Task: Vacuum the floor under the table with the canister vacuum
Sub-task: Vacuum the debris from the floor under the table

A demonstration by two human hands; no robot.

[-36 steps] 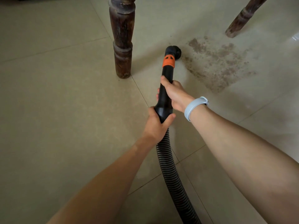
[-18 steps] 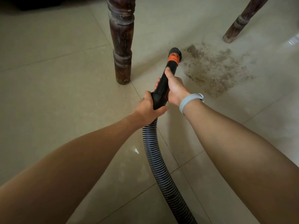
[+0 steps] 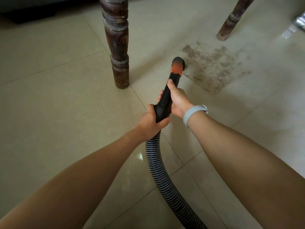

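Both arms reach forward: the left hand [image 3: 151,120] grips the black vacuum wand [image 3: 166,98] at its hose [image 3: 158,164] end, the right hand [image 3: 178,100] clasps it higher, nozzle [image 3: 178,62] at the dirt patch [image 3: 212,66] edge

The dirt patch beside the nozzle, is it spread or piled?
Spread: the dirt patch lies thin and scattered over the tile, right of the nozzle.

2 table legs [image 3: 117,42], 1 vac hose [image 3: 163,176], 2 hands [image 3: 151,120].

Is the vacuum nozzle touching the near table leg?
No, the nozzle sits apart from the table leg, with bare floor between them, at the edge of the dirt patch.
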